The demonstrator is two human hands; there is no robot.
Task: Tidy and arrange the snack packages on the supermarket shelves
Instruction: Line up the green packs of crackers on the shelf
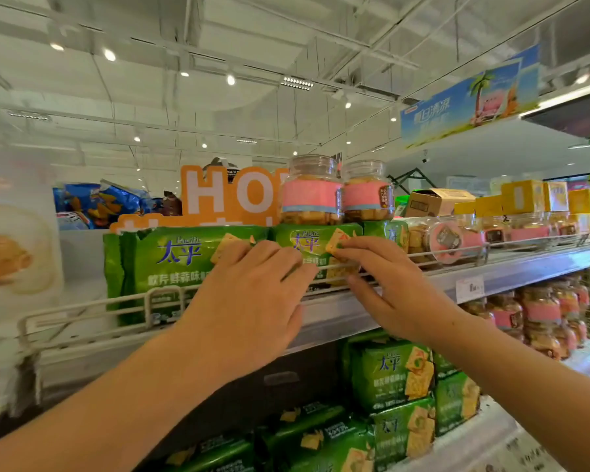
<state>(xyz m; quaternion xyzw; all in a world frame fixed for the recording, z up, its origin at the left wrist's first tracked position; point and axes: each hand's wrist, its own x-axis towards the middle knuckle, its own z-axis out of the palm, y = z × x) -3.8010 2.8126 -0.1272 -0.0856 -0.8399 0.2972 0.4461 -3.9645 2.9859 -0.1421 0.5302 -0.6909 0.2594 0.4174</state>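
Two green cracker packages stand side by side on the top shelf behind a white wire rail (82, 306). The left package (164, 264) is large and faces front. My left hand (249, 301) lies over its right end, fingers fairly straight and pressing on the wrapper. The second green package (307, 241) stands to its right. My right hand (385, 284) touches that package's front with extended fingers, just above the rail. Neither hand visibly curls round a package.
Two clear cookie jars with pink labels (312, 192) stand on top of the green packages; more jars (453, 238) lie on the shelf to the right. An orange sign (225, 195) stands behind. Several green packages (392, 373) fill the lower shelf. Yellow boxes (521, 197) are at far right.
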